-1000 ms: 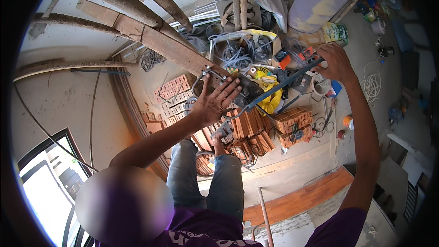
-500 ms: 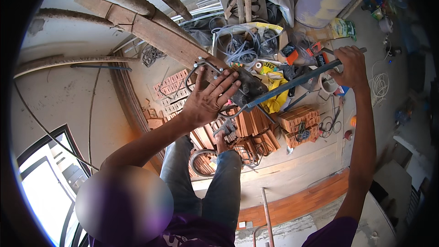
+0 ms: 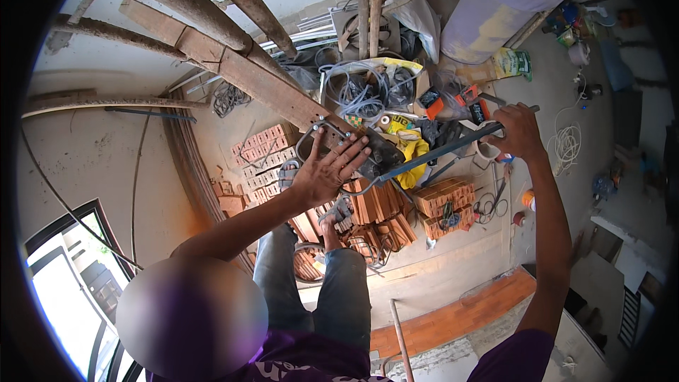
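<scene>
A long wooden plank (image 3: 244,74) slopes from the upper left toward the middle, with shiny bolts at its near end. Against that end lies a bent metal rod (image 3: 298,147), curved like a hook. My left hand (image 3: 325,177) rests flat over the rod and the plank's end, fingers spread, palm hidden. A long dark metal bar (image 3: 442,152) runs right from beside the plank's end. Around its far right part my right hand (image 3: 518,133) is closed. Dark material (image 3: 382,158) covers the plank's tip, so how the bar meets the rod there is hidden.
Stacked bricks (image 3: 445,198) and tiles (image 3: 378,201) lie below the plank. Behind stand an open box with clear hose (image 3: 357,78), a yellow bag (image 3: 412,152) and a large pale drum (image 3: 495,7). Rusty poles (image 3: 240,0) lean overhead. My foot (image 3: 331,223) is among the bricks.
The view has shifted slightly. My right hand and the bar have come a little nearer to me, with the grip kept. My left hand stays flat on the rod.
</scene>
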{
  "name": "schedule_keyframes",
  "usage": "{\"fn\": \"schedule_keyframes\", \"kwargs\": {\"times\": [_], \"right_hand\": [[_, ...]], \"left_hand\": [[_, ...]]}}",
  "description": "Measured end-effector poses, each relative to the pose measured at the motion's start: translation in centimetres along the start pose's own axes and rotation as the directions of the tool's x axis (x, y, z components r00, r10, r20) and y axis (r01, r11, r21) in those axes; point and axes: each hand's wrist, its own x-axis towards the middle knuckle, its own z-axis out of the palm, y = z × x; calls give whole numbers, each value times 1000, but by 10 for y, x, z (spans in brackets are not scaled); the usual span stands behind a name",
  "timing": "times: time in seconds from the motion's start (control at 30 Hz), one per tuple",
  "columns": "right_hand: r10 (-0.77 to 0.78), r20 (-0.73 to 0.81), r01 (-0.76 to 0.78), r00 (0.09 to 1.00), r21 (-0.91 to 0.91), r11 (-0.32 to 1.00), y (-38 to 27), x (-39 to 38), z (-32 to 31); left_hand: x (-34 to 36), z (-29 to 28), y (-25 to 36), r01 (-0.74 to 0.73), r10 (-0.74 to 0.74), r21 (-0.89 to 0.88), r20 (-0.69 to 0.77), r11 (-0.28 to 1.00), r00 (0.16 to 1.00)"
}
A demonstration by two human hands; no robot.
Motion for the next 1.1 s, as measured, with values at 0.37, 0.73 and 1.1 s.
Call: {"fn": "schedule_keyframes", "kwargs": {"times": [0.37,0.73,1.1], "right_hand": [[-13,-2,13,1000,20,1000,4,5,7],[149,-138,-154,979,-27,988,-33,-43,25],[223,21,-223,975,-14,975,-37,-56,-10]], "left_hand": [[-1,3,0,32,-32,-47,-7,998,999],[-6,2,3,33,-34,-9,-34,999,999],[0,-10,5,13,-10,-68,40,998,999]]}}
